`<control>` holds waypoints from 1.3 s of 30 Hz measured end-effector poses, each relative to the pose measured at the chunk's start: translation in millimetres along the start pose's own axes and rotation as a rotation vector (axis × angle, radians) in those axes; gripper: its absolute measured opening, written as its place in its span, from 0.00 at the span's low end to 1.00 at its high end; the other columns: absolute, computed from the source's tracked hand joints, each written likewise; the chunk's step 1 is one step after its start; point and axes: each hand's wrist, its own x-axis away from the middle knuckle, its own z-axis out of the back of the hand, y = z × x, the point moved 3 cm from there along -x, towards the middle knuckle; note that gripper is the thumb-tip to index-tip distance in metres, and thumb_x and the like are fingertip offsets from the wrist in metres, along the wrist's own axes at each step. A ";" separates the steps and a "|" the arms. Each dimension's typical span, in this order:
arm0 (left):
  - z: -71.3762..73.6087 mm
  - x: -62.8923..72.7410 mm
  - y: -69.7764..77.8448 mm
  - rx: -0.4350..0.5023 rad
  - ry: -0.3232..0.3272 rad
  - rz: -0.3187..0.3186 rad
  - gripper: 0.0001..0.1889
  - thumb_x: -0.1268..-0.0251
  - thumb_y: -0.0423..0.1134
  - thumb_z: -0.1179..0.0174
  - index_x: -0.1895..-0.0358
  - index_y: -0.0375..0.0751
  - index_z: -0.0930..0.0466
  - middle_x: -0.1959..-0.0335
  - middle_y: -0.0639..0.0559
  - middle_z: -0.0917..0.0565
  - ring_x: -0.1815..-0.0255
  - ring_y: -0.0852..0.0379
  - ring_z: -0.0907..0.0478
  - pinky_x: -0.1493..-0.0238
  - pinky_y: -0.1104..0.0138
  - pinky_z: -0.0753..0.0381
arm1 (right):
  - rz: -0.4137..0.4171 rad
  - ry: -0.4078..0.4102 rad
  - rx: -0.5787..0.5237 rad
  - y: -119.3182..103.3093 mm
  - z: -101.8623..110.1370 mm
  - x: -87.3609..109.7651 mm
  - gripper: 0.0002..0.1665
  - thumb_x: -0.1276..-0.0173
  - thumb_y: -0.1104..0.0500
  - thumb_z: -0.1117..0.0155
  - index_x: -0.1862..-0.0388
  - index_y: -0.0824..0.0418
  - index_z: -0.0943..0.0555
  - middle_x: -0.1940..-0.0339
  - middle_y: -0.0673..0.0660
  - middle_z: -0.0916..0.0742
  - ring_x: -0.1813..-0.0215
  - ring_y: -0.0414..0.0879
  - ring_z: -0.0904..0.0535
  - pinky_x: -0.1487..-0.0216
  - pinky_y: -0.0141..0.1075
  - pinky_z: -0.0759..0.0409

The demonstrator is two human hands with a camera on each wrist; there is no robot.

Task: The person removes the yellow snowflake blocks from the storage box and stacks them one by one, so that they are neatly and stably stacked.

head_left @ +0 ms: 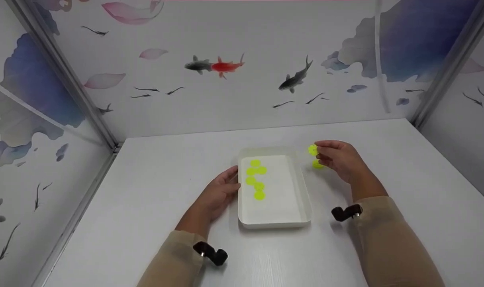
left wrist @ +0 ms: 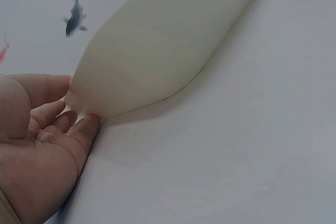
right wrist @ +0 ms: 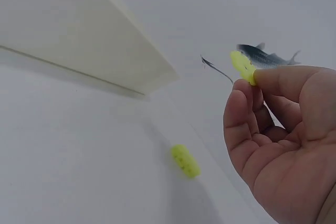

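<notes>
Picking up seems the step: the right hand (head_left: 340, 160) pinches a yellow piece (head_left: 312, 150) between fingers beside the tray (head_left: 274, 224), which the left hand (head_left: 218, 195) touches with loose fingers, and gentle carrying seems needed.

I face a white back wall (head_left: 249, 113) across the upper frame, printed with red and dark fish (head_left: 227, 66) at upper centre and a blue leaf (head_left: 417, 44) at upper right. Metal posts (head_left: 65, 71) join it to side walls (head_left: 58, 179), left and right. Below, a white tabletop (head_left: 166, 175) reflects diffuse light.
</notes>
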 end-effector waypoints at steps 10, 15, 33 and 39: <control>2.2 -0.3 -0.8 -0.016 -0.009 -0.001 0.39 0.23 0.28 0.42 0.13 0.47 0.43 0.11 0.53 0.41 0.10 0.52 0.46 0.13 0.56 0.37 | -0.048 0.075 0.018 15.2 13.0 -7.0 0.26 0.19 0.51 0.35 0.28 0.57 0.21 0.35 0.52 0.19 0.42 0.44 0.17 0.39 0.27 0.14; 1.5 0.2 -0.3 -0.025 0.003 0.008 0.39 0.24 0.28 0.41 0.14 0.48 0.42 0.11 0.55 0.40 0.10 0.53 0.45 0.13 0.56 0.38 | -0.089 0.117 0.100 20.4 15.9 -8.3 0.25 0.19 0.50 0.34 0.29 0.56 0.20 0.32 0.54 0.18 0.41 0.44 0.17 0.40 0.28 0.14; 0.5 0.8 -0.6 -0.017 0.000 0.004 0.39 0.25 0.28 0.41 0.14 0.49 0.41 0.11 0.56 0.40 0.10 0.54 0.46 0.13 0.56 0.37 | -0.146 0.118 0.269 29.4 20.2 -11.7 0.24 0.18 0.50 0.36 0.29 0.58 0.19 0.36 0.60 0.17 0.42 0.48 0.18 0.47 0.27 0.13; -0.1 0.4 -0.5 -0.010 0.003 0.003 0.38 0.23 0.28 0.42 0.14 0.48 0.41 0.11 0.54 0.42 0.09 0.52 0.47 0.12 0.56 0.39 | -0.136 0.121 0.262 31.1 20.2 -12.3 0.25 0.20 0.50 0.34 0.31 0.60 0.19 0.41 0.59 0.15 0.47 0.46 0.16 0.48 0.28 0.13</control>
